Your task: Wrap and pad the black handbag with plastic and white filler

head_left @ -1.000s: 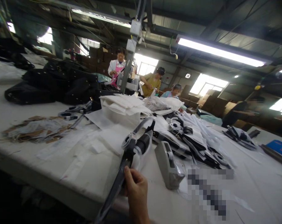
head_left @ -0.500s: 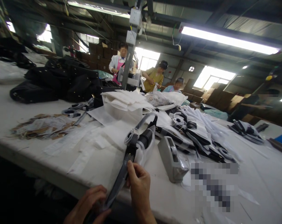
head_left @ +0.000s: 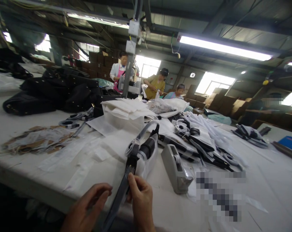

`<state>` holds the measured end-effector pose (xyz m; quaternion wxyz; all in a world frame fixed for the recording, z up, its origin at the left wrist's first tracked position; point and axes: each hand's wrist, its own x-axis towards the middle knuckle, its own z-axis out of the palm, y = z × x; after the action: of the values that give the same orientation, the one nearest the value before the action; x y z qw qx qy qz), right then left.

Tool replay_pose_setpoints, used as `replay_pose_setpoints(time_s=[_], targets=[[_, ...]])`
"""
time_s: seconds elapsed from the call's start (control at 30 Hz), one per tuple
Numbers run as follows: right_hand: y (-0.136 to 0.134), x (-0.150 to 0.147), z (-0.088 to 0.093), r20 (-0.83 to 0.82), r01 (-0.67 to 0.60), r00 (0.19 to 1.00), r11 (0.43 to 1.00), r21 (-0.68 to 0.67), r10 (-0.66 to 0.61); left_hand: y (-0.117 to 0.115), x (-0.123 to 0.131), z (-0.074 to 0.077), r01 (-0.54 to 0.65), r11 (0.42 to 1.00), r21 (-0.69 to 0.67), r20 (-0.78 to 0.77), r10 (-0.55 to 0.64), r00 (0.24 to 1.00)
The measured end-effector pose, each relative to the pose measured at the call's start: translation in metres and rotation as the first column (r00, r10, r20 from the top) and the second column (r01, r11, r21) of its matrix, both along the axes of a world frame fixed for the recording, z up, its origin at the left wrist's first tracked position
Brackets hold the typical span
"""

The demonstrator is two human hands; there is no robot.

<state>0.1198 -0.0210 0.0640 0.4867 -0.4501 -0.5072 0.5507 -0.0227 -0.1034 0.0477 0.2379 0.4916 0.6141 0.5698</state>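
1. Black strap [head_left: 120, 193] at front centre, slanting over the near edge of the bench [head_left: 276, 193], lower end running out of view.
2. Pinched between thumb and fingers of the right hand [head_left: 141, 196].
3. Just left of it, the left hand [head_left: 85, 206]: fingers curved, thumb slightly apart, nothing visible in the gap.
4. Seemingly partway along: coil [head_left: 132, 148] and roll [head_left: 148, 148] already gathered at the upper end, roll partly inside white wrap [head_left: 144, 166]; lower length straight, not bundled. Exact remaining work impossible to tell.
5. Just right, tape dispenser [head_left: 176, 170]; behind, a black-and-white heap [head_left: 196, 141].
6. Farther out, papers [head_left: 126, 109], scraps [head_left: 39, 138], black fabric [head_left: 54, 93]; beyond, a co-worker in yellow [head_left: 155, 85].
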Motion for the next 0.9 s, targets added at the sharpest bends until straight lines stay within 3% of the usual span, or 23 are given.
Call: replay_pose_setpoints(time_s=[0.1,0.2,0.37,0.53,0.77,0.9], targets=[[0.002,0.000,-0.002,0.000,-0.012,1.000,0.999,0.034,0.012,0.033,0.017,0.011,0.185,0.980,-0.071,0.439,-0.136,0.888],[0.003,0.001,-0.003,0.011,-0.021,1.000,0.998,0.066,0.021,0.049,0.029,0.008,0.359,0.929,-0.084,0.596,-0.242,0.765],[0.001,0.005,-0.001,0.078,-0.026,0.997,0.990,0.138,0.016,0.048,0.032,0.004,0.276,0.954,-0.115,0.622,-0.147,0.769],[-0.002,0.007,0.004,0.175,0.061,0.979,0.967,0.248,-0.106,0.048,0.034,0.012,0.277,0.954,-0.116,0.621,-0.148,0.769],[0.001,0.007,0.010,0.299,0.149,0.899,0.864,0.480,-0.320,0.050,0.043,0.003,0.272,0.954,-0.122,0.705,-0.110,0.701],[0.006,0.008,0.013,0.304,0.132,0.905,0.877,0.462,-0.297,0.050,0.044,0.001,0.234,0.959,-0.162,0.711,-0.051,0.701]])
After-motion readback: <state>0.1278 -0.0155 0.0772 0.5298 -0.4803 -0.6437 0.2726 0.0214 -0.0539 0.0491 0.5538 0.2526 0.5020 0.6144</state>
